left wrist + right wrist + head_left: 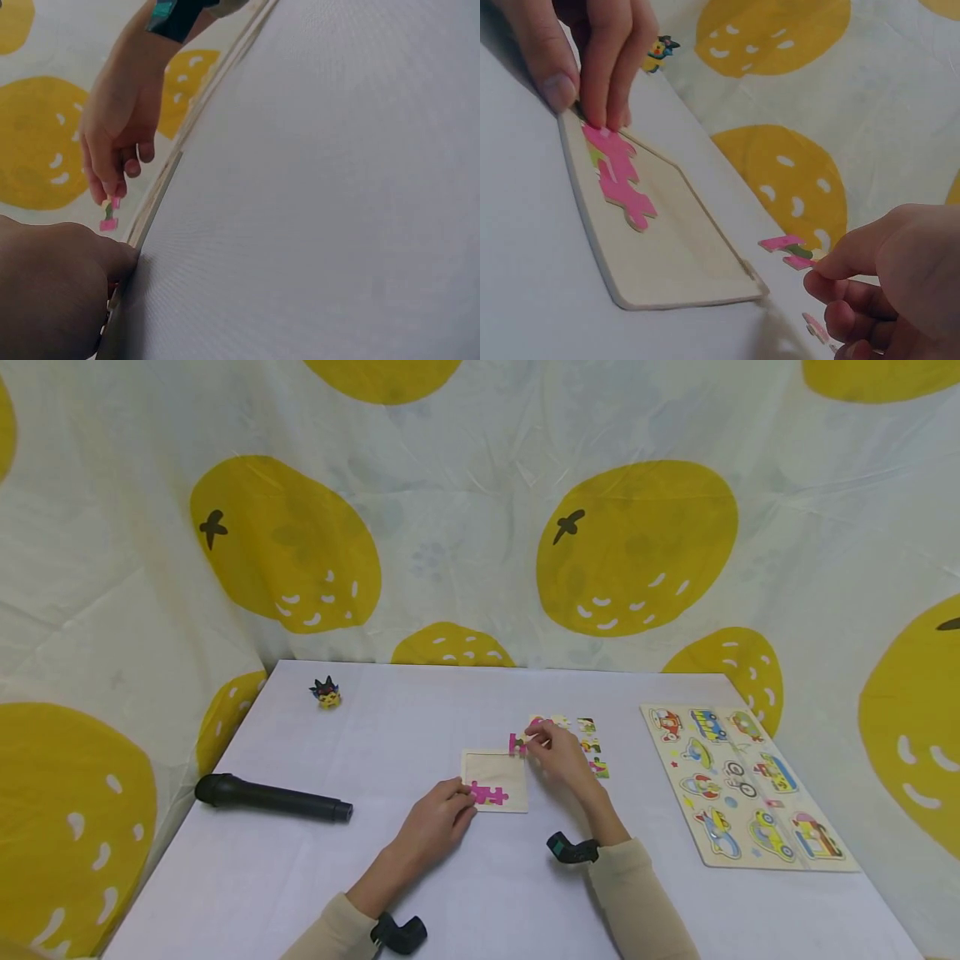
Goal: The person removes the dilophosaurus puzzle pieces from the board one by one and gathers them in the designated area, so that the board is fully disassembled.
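Observation:
In the head view, a shallow wooden puzzle tray lies on the table with joined pink jigsaw pieces along its near side. My left hand holds the tray's near left corner. Its thumb is at the outer edge, and the other fingertips rest on the pink pieces in the right wrist view. My right hand pinches a pink and green jigsaw piece between thumb and forefinger, beyond the tray's far right corner. Loose jigsaw pieces lie behind and right of that hand, some partly hidden.
To the right lies a large wooden picture board with vehicle shapes. A black microphone lies on the left, and a small yellow and dark figurine stands near the back left. Behind the white table hangs a curtain with yellow fruit shapes.

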Motion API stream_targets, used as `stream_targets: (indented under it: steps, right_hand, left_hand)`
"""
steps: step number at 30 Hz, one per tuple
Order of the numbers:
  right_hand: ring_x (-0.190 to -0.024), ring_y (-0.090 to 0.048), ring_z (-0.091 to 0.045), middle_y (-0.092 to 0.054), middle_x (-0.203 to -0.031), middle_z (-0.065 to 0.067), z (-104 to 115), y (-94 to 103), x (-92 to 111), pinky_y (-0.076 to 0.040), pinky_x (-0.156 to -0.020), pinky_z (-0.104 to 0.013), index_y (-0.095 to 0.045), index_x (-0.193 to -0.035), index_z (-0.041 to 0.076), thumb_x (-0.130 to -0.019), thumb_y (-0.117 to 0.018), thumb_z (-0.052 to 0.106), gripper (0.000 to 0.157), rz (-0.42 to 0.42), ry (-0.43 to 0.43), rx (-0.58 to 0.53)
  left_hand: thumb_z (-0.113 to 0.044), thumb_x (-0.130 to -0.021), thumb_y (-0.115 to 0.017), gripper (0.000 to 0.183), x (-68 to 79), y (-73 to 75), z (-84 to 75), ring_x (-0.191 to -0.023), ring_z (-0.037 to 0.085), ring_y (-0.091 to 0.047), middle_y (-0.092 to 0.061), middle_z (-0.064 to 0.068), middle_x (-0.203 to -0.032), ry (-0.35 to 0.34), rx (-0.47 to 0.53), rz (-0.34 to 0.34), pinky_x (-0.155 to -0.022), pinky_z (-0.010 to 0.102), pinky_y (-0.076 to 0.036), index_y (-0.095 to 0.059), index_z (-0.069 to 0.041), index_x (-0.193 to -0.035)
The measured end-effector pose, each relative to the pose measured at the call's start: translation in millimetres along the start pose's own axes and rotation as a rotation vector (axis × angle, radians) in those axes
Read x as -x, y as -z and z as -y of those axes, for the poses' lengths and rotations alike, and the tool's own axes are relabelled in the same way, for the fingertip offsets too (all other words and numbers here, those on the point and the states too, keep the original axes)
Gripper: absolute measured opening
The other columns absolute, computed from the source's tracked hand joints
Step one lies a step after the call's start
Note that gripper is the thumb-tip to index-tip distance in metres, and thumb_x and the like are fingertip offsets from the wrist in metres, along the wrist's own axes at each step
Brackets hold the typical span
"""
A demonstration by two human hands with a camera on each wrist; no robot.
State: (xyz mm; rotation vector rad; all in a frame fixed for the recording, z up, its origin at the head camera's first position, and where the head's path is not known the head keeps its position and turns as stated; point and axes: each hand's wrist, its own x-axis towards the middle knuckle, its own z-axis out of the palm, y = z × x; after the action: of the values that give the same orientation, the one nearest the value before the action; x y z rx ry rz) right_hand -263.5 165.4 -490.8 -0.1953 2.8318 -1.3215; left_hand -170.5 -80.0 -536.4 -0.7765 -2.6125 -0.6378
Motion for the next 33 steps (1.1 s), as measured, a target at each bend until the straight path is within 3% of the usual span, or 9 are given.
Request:
stream_targets:
  steps: [5, 14, 33]
  right_hand:
    - [-0.083, -0.059, -0.022, -0.068, -0.102, -0.013, -7, 5.0, -3, -0.048, -0.057, -0.025, -0.066, -0.118, 0.004, -0.094, -0.061, 0.011, 0.026, -0.045, -0.028, 0.018]
    - [-0.088, -0.057, -0.024, -0.067, -0.102, -0.013, -15, 7.1, -4, -0.048, -0.075, -0.031, -0.069, -0.116, 0.003, -0.093, -0.057, 0.008, 0.026, -0.103, -0.076, 0.099]
    - [-0.087, -0.055, -0.025, -0.063, -0.098, -0.014, -15, 7.0, -1, -0.048, -0.073, -0.033, -0.071, -0.113, 0.001, -0.094, -0.061, 0.013, 0.024, -0.138, -0.111, 0.235]
  left_hand:
    - [-0.021, -0.091, -0.074, 0.024, 0.1, -0.1, 0.2, -0.102, 0.012, -0.064, -0.067, 0.001, -0.110, -0.009, 0.000, -0.011, -0.091, 0.026, -0.058, -0.076, -0.008, -0.111]
    - [-0.022, -0.091, -0.074, 0.024, -0.1, 0.5, 0.3, -0.102, 0.012, -0.064, -0.068, 0.001, -0.110, -0.006, -0.002, -0.013, -0.092, 0.027, -0.058, -0.076, -0.008, -0.111]
    - [-0.024, -0.092, -0.073, 0.024, 0.1, 1.4, -0.9, -0.108, 0.014, -0.065, -0.068, 0.001, -0.115, 0.028, -0.004, 0.005, -0.096, 0.028, -0.056, -0.076, -0.010, -0.112]
